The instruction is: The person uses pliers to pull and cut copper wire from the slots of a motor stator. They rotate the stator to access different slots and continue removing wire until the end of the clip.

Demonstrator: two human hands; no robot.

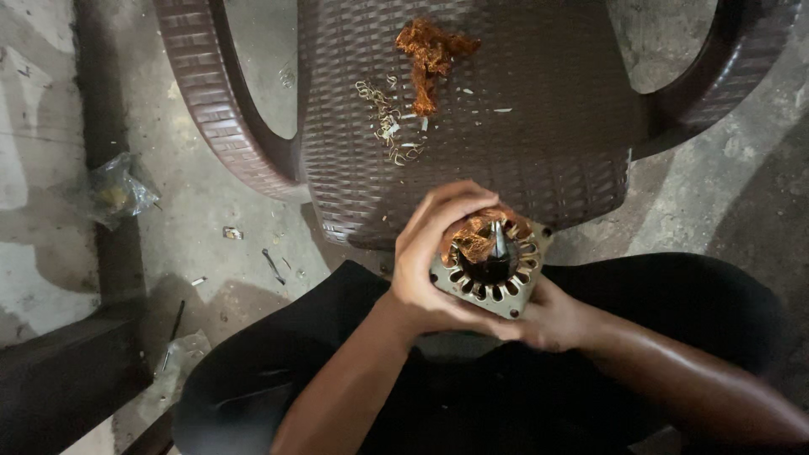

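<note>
Two hands share one load in the head view, low in the centre of the frame: a square grey metal motor stator [495, 265] with a ring of slots and a tangle of copper-coloured winding wire [476, 238] bunched at its upper left. My left hand [430, 265] curls over the stator's left edge, fingers arched across the top onto the wire, closed on it in a tight grip. My right hand [548, 316] cups the stator from below and to the right, closed around its lower corner, the forearm running out to the lower right of the frame. Both wrists hang just above my dark-trousered lap [472, 396].

As I judge it, the wire comes out cleanly only if the right hand keeps the core steady and the left pulls straight along the slots, a few strands at a time, keeping fingertips off the sharp slot edges.

Above, in the upper centre, a brown woven-pattern plastic chair [539, 135] carries a clump of orange-brown stripped wire [430, 55] and scattered pale wire clippings [389, 126]. A crumpled clear plastic bag [118, 192] lies on the concrete floor [227, 185] at left.
</note>
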